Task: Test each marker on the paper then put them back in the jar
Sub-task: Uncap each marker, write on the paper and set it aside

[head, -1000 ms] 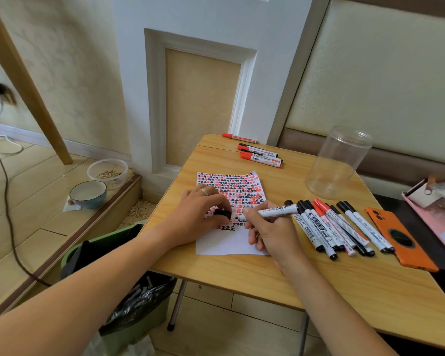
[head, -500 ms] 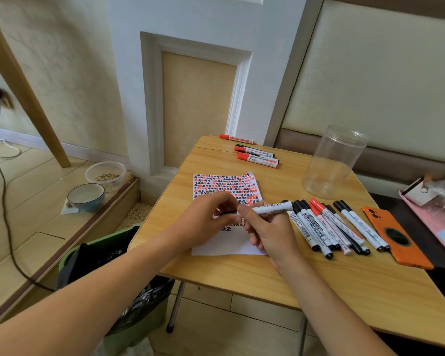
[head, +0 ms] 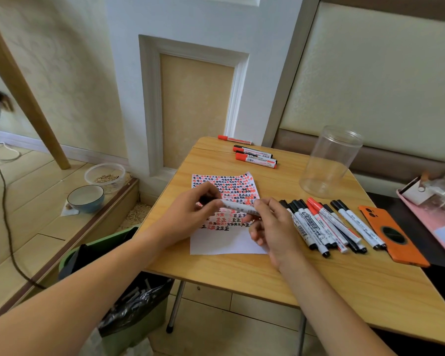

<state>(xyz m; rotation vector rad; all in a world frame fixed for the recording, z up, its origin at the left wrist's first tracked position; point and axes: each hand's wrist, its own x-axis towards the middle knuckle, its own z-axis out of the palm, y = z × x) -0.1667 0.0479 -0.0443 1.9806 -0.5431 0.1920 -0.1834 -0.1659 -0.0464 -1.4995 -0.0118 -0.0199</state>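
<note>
A white-barrelled marker point(head: 238, 208) is held level above the paper point(head: 226, 242), which is covered in red and black marks. My right hand point(head: 272, 227) pinches the barrel's right end. My left hand point(head: 190, 214) grips the black cap at the marker's left end. A clear, empty jar point(head: 329, 163) stands at the table's back right. Several black- and red-capped markers point(head: 326, 227) lie in a row right of the paper. Three more markers point(head: 254, 155) lie near the far edge.
An orange phone point(head: 393, 236) lies right of the marker row, with a pink tray point(head: 437, 214) beyond it. The wooden table point(head: 242, 273) ends close in front. A green bin point(head: 108, 278) stands below left. Two bowls point(head: 88, 197) sit on the floor step.
My right hand lifted the marker tip off the paper. My left hand came up with the black cap and now meets the marker's left end. The view shifted slightly.
</note>
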